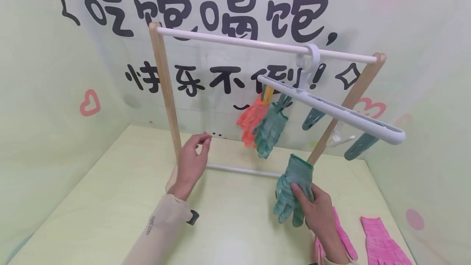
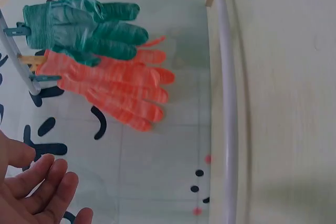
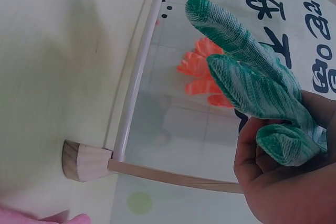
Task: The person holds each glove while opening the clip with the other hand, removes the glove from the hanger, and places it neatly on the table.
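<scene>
My right hand (image 1: 321, 214) grips a green knit glove (image 1: 299, 171), thumb across its front, cuff upward. In the right wrist view the green glove's fingers (image 3: 252, 90) stick out past my hand. My left hand (image 1: 193, 156) is raised beside the left post, its fingers loosely bent with nothing between them. A grey clip hanger (image 1: 338, 109) hooks over the rack's top rod. Clipped at its far end are an orange glove (image 1: 250, 120) and another green glove (image 1: 271, 128). Two dark clips, a middle clip (image 1: 312, 118) and a near-end clip (image 1: 360, 146), hang without gloves.
The rack has wooden posts (image 1: 165, 89), a white top rod (image 1: 228, 41) and a low bar (image 1: 243, 171). Pink gloves (image 1: 382, 238) lie on the pale table (image 1: 235, 224) at the front right. Behind stands a printed wall (image 1: 206, 56).
</scene>
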A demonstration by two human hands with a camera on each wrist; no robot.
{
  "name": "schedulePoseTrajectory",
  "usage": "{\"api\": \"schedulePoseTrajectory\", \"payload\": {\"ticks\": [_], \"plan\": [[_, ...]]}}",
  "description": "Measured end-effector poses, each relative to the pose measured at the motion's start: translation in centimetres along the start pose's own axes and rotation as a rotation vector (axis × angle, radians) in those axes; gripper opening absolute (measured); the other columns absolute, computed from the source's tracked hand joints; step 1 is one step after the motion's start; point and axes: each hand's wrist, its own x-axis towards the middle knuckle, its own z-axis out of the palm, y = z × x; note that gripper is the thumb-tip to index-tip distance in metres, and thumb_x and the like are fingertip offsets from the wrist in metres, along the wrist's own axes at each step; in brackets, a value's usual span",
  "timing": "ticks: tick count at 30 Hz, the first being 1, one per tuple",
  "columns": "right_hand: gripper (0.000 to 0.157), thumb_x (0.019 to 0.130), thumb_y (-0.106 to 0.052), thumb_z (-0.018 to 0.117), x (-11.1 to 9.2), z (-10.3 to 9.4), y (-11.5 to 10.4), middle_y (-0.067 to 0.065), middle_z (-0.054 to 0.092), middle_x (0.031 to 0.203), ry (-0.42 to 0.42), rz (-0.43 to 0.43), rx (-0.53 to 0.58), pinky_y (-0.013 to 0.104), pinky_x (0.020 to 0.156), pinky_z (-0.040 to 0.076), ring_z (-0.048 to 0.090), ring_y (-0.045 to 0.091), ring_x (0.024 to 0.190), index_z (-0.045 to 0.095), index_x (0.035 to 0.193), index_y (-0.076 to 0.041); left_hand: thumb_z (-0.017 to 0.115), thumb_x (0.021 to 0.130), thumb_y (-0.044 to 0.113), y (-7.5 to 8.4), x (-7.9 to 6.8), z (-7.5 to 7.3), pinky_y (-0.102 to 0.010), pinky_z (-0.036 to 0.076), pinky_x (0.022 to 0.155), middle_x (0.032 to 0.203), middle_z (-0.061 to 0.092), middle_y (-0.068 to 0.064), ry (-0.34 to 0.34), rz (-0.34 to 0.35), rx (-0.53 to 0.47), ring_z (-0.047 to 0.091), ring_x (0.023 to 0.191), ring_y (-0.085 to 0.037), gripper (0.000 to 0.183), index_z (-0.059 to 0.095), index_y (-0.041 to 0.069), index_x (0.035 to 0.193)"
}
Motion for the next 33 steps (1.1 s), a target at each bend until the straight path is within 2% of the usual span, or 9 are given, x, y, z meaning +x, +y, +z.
{"api": "schedulePoseTrajectory", "payload": {"ticks": [3, 6, 11, 16, 20, 23, 26, 31, 33], "plan": [[0.045, 0.094, -0.039, 0.067, -0.1, -0.1, 0.3, 0.016, 0.075, 0.108, -0.012, 0.022, -0.001, 0.025, 0.08, 0.055, 0.07, 0.01, 0.09, 0.068, 0.121, -0.003, 0.057, 0.1, 0.019, -1.6, -0.2, -1.3, -0.048, 0.046, 0.101, 0.117, 0.069, -0.01, 0.037, -0.025, 0.031, 0.063, 0.108, -0.026, 0.023, 0.067, 0.008, 0.117], [0.048, 0.094, -0.041, 0.067, -0.2, -0.1, 0.4, 0.017, 0.075, 0.106, -0.034, 0.048, 0.004, 0.029, 0.079, 0.056, 0.071, 0.017, 0.092, 0.067, 0.12, -0.002, 0.056, 0.101, 0.021, -2.7, -0.4, -2.3, -0.047, 0.046, 0.1, 0.112, 0.068, -0.009, 0.08, -0.048, 0.073, 0.063, 0.106, -0.026, 0.023, 0.067, 0.009, 0.117], [0.047, 0.092, -0.044, 0.067, -0.4, 0.2, 0.8, 0.015, 0.076, 0.103, -0.051, 0.086, 0.006, 0.025, 0.075, 0.054, 0.069, 0.013, 0.087, 0.069, 0.117, -0.004, 0.056, 0.101, 0.028, -4.2, -0.6, -3.3, -0.046, 0.045, 0.096, 0.109, 0.067, -0.006, 0.141, -0.078, 0.126, 0.062, 0.105, -0.026, 0.024, 0.068, 0.011, 0.114], [0.048, 0.092, -0.046, 0.067, -0.6, 0.5, 1.1, 0.014, 0.075, 0.105, -0.057, 0.096, -0.01, 0.023, 0.076, 0.053, 0.068, 0.013, 0.089, 0.069, 0.116, -0.005, 0.059, 0.099, 0.031, -5.5, -0.3, -4.1, -0.037, 0.044, 0.09, 0.103, 0.066, -0.007, 0.218, -0.112, 0.15, 0.061, 0.095, -0.023, 0.025, 0.066, 0.008, 0.107], [0.047, 0.092, -0.046, 0.067, -1.0, 0.7, 1.4, 0.014, 0.076, 0.104, -0.074, 0.11, 0.005, 0.023, 0.075, 0.054, 0.069, 0.014, 0.089, 0.069, 0.115, -0.005, 0.061, 0.097, 0.032, -6.4, 0.0, -4.6, -0.031, 0.04, 0.079, 0.099, 0.062, -0.009, 0.262, -0.187, 0.157, 0.059, 0.09, -0.023, 0.026, 0.058, 0.006, 0.102], [0.045, 0.091, -0.046, 0.068, -1.3, 0.8, 1.6, 0.012, 0.076, 0.103, -0.084, 0.122, 0.009, 0.022, 0.075, 0.053, 0.069, 0.013, 0.09, 0.07, 0.113, -0.006, 0.059, 0.097, 0.036, -6.9, 0.1, -4.7, -0.03, 0.039, 0.073, 0.104, 0.058, -0.011, 0.254, -0.253, 0.172, 0.057, 0.092, -0.024, 0.033, 0.052, 0.005, 0.108], [0.043, 0.091, -0.046, 0.068, -1.5, 0.9, 1.8, 0.01, 0.076, 0.102, -0.091, 0.129, 0.0, 0.021, 0.076, 0.052, 0.068, 0.011, 0.09, 0.07, 0.111, -0.007, 0.058, 0.097, 0.04, -7.5, 0.3, -4.6, -0.033, 0.041, 0.076, 0.115, 0.054, -0.012, 0.224, -0.291, 0.154, 0.057, 0.097, -0.028, 0.043, 0.047, 0.006, 0.119], [0.04, 0.091, -0.043, 0.069, -1.7, 1.1, 1.9, 0.009, 0.076, 0.1, -0.12, 0.138, 0.008, 0.028, 0.079, 0.055, 0.067, 0.012, 0.089, 0.07, 0.11, -0.008, 0.059, 0.098, 0.04, -8.0, 0.8, -4.2, -0.043, 0.047, 0.093, 0.136, 0.052, -0.014, 0.141, -0.252, 0.08, 0.054, 0.124, -0.032, 0.055, 0.043, 0.008, 0.14], [0.042, 0.091, -0.044, 0.068, -1.9, 1.2, 2.0, 0.008, 0.076, 0.103, -0.145, 0.141, 0.008, 0.03, 0.082, 0.056, 0.066, 0.011, 0.091, 0.069, 0.113, -0.009, 0.056, 0.1, 0.041, -8.1, 1.0, -4.0, -0.045, 0.048, 0.094, 0.138, 0.053, -0.015, 0.098, -0.239, 0.066, 0.054, 0.125, -0.032, 0.054, 0.046, 0.008, 0.141]]}}
